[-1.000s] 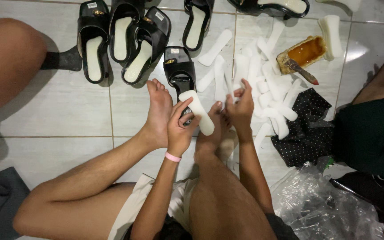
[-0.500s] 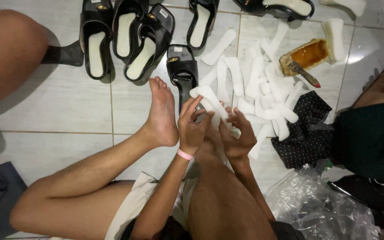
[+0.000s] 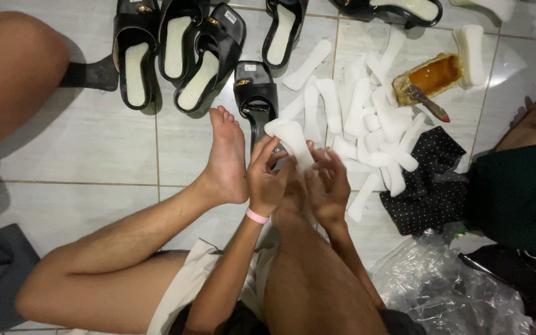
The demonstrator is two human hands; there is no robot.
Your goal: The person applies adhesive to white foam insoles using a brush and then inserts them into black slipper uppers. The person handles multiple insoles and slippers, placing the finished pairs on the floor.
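Note:
I sit on a tiled floor with my legs drawn in. My left hand, with a pink band on the wrist, grips a white foam insole at its lower edge, just above my right foot. My right hand is beside it, fingers spread and slightly blurred, touching the insole's right side. A black sandal lies directly behind the insole, toe toward me. A heap of white insoles spreads to the right of my hands. My left foot rests flat beside my left hand.
Several black sandals with white insoles line the top of the view. A tray of amber glue with a brush lies at upper right. Black dotted fabric and clear plastic bags lie right. Another person's knee is at left.
The insole has shifted from a rolled, tilted hold to a flatter one in front of the sandal. My right hand has dropped slightly and opened its fingers. The camera view has tilted a little.

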